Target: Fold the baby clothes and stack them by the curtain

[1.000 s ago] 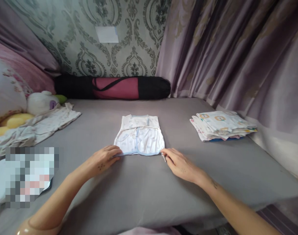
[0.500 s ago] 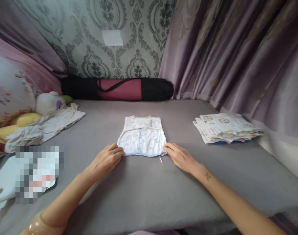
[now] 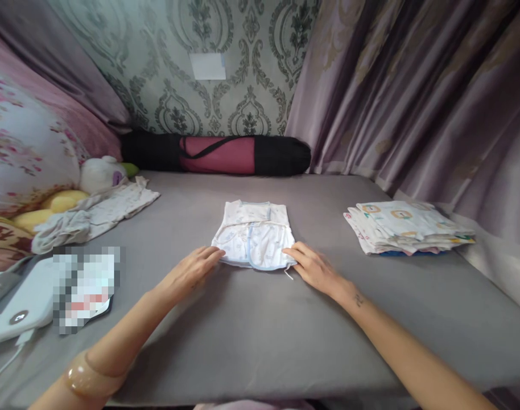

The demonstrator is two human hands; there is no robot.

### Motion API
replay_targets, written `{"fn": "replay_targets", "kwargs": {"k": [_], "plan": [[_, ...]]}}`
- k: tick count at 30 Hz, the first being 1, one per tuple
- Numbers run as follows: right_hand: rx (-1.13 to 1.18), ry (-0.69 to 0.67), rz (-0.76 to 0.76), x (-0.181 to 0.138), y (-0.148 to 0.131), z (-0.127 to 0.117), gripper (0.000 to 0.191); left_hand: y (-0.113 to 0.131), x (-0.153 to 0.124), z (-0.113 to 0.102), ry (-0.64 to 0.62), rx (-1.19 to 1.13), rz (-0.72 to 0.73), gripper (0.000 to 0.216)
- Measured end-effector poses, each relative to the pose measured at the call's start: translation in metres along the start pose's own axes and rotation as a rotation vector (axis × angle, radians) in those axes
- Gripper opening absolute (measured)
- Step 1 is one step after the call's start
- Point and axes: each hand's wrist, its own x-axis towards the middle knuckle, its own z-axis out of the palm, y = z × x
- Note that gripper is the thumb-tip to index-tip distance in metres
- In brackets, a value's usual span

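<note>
The small white baby vest with pale blue trim [image 3: 255, 234] lies flat in the middle of the grey bed sheet [image 3: 260, 330], its sides already folded in to a narrow panel; the fold from hem to neck looks not yet made. The left hand [image 3: 192, 269] rests open with fingertips at the near left corner of the hem, and the right hand [image 3: 314, 267] lies open at the near right corner, the two apart and neither clamped on the cloth. A thin tie string [image 3: 288, 274] trails off the hem just beside the right hand.

To the right, well apart, sits a stack of folded printed white cloths [image 3: 405, 228]. To the far left lies a heap of unfolded pale garments [image 3: 95, 213]. A black and pink rolled mat bag [image 3: 217, 154] lines the far edge. Bare sheet lies all around the vest.
</note>
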Motion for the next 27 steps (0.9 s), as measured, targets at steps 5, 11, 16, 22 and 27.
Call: {"fn": "replay_targets", "kwargs": {"k": [5, 11, 16, 22, 27], "plan": [[-0.068, 0.032, -0.088, 0.002, 0.007, -0.003, 0.034, -0.001, 0.007, -0.005, 0.031, 0.128, -0.014, 0.029], [-0.007, 0.043, -0.177, -0.024, 0.003, -0.014, 0.040, 0.003, -0.002, -0.022, -0.014, -0.035, 0.115, 0.032], [0.084, -0.062, -0.184, -0.050, -0.027, -0.037, 0.047, 0.028, -0.018, -0.042, -0.122, -0.188, 0.080, 0.031], [0.281, -0.133, -0.044, -0.038, -0.025, -0.047, 0.042, 0.021, -0.009, -0.042, -0.159, -0.469, -0.217, 0.024], [0.394, -0.009, 0.265, 0.004, 0.000, -0.040, 0.029, -0.005, 0.026, -0.028, 0.036, -0.796, -0.438, 0.027]]}}
